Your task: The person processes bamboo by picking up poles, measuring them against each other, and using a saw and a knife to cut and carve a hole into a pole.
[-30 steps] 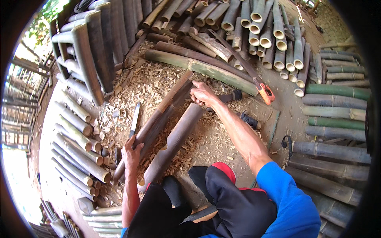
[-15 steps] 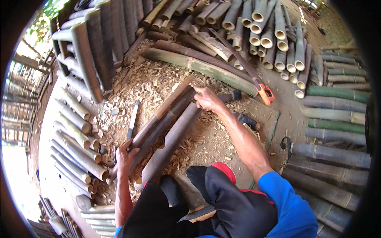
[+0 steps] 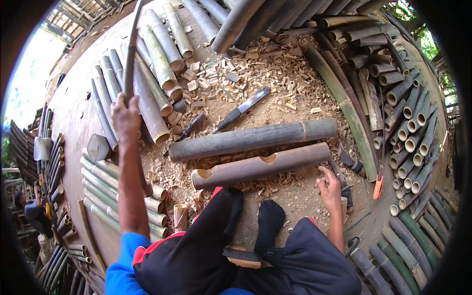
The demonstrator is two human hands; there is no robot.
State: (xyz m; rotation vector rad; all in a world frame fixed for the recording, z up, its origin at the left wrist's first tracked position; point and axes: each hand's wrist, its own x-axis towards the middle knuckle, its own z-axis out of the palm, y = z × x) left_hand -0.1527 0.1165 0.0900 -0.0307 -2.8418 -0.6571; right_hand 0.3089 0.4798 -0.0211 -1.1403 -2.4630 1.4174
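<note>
My left hand (image 3: 126,118) is closed round a long dark bamboo strip (image 3: 132,54), held nearly upright at the left, its lower end beside the forearm. My right hand (image 3: 328,189) is empty, fingers loosely bent and apart, close to the right end of a notched bamboo tube (image 3: 290,160). That brown tube has two scooped cut-outs along its upper side and lies across the ground in front of my feet. Just beyond it rests a darker whole bamboo tube (image 3: 236,141). A knife with a broad blade (image 3: 251,102) lies farther off, with a dark-handled tool (image 3: 191,126) next to it.
Wood chips (image 3: 275,73) cover the ground ahead. Stacked bamboo tubes (image 3: 157,59) lie at the left, and more cut tubes (image 3: 410,132) are piled at the right. A saw with an orange handle (image 3: 378,187) leans by a long split bamboo (image 3: 344,113). Another person (image 3: 35,211) is far left.
The strip has been lifted off to the left in my left hand. My right hand has let go of it and drawn back. The view has turned to the left.
</note>
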